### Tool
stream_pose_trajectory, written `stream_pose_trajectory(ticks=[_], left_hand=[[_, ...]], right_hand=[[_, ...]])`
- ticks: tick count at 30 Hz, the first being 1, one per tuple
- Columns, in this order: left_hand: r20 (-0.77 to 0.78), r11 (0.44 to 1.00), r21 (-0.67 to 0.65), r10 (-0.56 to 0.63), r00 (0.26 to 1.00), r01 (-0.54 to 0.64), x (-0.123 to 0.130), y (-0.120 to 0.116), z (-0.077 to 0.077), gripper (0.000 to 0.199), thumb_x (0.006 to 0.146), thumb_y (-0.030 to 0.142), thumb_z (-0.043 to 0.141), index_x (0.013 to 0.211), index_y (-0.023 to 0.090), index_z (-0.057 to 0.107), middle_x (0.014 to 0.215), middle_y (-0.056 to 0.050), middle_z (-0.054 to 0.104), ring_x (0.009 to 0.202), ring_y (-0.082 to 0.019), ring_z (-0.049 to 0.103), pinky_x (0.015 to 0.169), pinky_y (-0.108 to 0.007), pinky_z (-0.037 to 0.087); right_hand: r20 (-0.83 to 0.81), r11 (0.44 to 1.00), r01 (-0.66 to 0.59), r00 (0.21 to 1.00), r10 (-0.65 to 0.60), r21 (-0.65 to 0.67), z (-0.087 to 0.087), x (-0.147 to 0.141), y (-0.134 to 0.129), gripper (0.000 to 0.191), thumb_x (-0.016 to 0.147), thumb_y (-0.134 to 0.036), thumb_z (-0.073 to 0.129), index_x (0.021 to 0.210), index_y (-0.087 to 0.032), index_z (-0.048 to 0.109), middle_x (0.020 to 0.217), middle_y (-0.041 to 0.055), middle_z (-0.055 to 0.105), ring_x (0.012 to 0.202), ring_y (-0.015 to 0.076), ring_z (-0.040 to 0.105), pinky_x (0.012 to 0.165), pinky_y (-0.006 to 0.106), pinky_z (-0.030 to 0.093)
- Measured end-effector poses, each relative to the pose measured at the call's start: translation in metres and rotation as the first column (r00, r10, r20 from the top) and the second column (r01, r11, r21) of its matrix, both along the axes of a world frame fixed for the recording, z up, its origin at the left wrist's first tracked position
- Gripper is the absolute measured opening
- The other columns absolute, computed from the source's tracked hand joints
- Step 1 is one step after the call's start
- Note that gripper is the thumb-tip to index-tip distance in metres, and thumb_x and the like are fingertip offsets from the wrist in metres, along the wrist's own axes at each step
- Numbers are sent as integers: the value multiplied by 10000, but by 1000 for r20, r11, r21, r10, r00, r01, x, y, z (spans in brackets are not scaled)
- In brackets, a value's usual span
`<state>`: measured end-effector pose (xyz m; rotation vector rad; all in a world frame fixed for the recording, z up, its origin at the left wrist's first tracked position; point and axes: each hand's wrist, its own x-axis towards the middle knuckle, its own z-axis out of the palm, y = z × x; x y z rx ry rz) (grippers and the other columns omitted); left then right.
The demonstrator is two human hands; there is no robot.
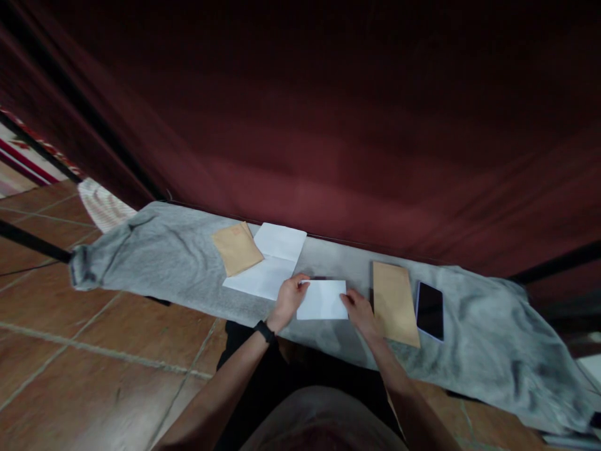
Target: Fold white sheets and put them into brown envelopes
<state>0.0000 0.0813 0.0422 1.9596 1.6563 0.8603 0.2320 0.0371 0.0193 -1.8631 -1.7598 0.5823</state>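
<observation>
A small white sheet of paper (323,300), which looks folded, is held between my two hands above the grey cloth. My left hand (290,299) pinches its upper left corner, with a dark band on that wrist. Its right edge is gripped by the thumb and fingers of my right hand (357,308). Left of my hands lies a larger creased white sheet (277,260), partly covered by brown envelopes (238,248). Just right of my right hand rests a long brown envelope (395,304).
A phone (430,311) with a dark screen lies beyond the long envelope. The grey cloth (173,257) covers a narrow bench-like surface. Behind it hangs a dark red curtain (300,156), with dark poles (35,241) at the sides. Brown tiles (94,376) form the floor.
</observation>
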Motion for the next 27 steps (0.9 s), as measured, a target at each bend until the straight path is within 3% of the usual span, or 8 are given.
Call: stream_pose_trajectory(ticks=[2, 4, 7, 11, 15, 17, 21, 27], left_hand=[[-34, 1000, 29, 9, 999, -8, 6, -3, -8, 330, 895, 111, 475, 1106, 160, 724, 1065, -95, 752, 984, -238, 713, 930, -397, 571], [-76, 998, 66, -12, 997, 17, 15, -12, -15, 386, 910, 99, 449, 1207, 162, 688, 1313, -126, 665, 1242, -265, 612, 1097, -459, 477], [-270, 976, 121, -144, 952, 182, 34, -30, -25, 401, 992, 221, 444, 1364, 186, 591, 1557, -116, 466, 1460, -277, 404, 1210, -516, 332], [-482, 965, 83, -179, 858, 248, 53, -45, -45, 519, 1030, 386, 415, 1507, 184, 439, 1626, -134, 349, 1523, -292, 285, 1220, -541, 284], [-599, 963, 78, -162, 784, 259, 55, -46, -59, 565, 1019, 266, 358, 1565, 124, 330, 1646, -148, 293, 1545, -267, 216, 1248, -511, 227], [-625, 964, 85, -145, 767, 250, 51, -46, -62, 578, 1004, 203, 333, 1572, 95, 305, 1643, -147, 300, 1545, -238, 217, 1255, -468, 232], [-593, 975, 121, -81, 801, 189, 40, -51, -62, 588, 1012, 271, 366, 1560, 63, 323, 1614, -155, 360, 1533, -231, 259, 1251, -419, 263], [-516, 988, 140, 12, 857, 71, 29, -62, -57, 648, 1010, 375, 444, 1554, 43, 328, 1596, -192, 374, 1514, -278, 306, 1234, -438, 298]], right_hand=[[55, 999, 34, 998, -33, -9, -6, -6, 0, 310, 989, -349, 450, 957, -211, 726, 862, 70, 766, 786, 233, 719, 720, 310, 518], [102, 998, 60, 993, -58, -19, -10, -10, -2, 293, 992, -312, 455, 1044, -187, 715, 937, 114, 769, 836, 261, 726, 771, 342, 517], [230, 998, 68, 971, -69, 13, -11, -13, -4, 341, 1004, -285, 440, 1208, -134, 666, 1098, 184, 741, 974, 315, 706, 878, 414, 503], [367, 990, 44, 926, -90, 131, -12, -23, -4, 455, 1021, -297, 401, 1389, -79, 555, 1262, 239, 667, 1141, 360, 629, 977, 506, 467], [297, 963, -168, 949, 101, 209, -21, -47, -2, 473, 1051, -286, 314, 1418, -94, 542, 1436, 181, 584, 1332, 270, 527, 1117, 456, 408], [321, 943, -239, 934, 158, 231, -29, -54, -4, 492, 1056, -274, 284, 1462, -97, 500, 1507, 167, 523, 1417, 256, 447, 1172, 483, 353], [432, 938, -249, 893, 127, 240, -42, -47, -12, 537, 1051, -296, 328, 1522, -50, 404, 1583, 207, 399, 1483, 296, 355, 1196, 527, 308], [509, 943, -207, 859, 47, 262, -53, -21, -19, 615, 1056, -387, 332, 1541, -9, 351, 1594, 228, 368, 1480, 318, 351, 1200, 494, 305]])
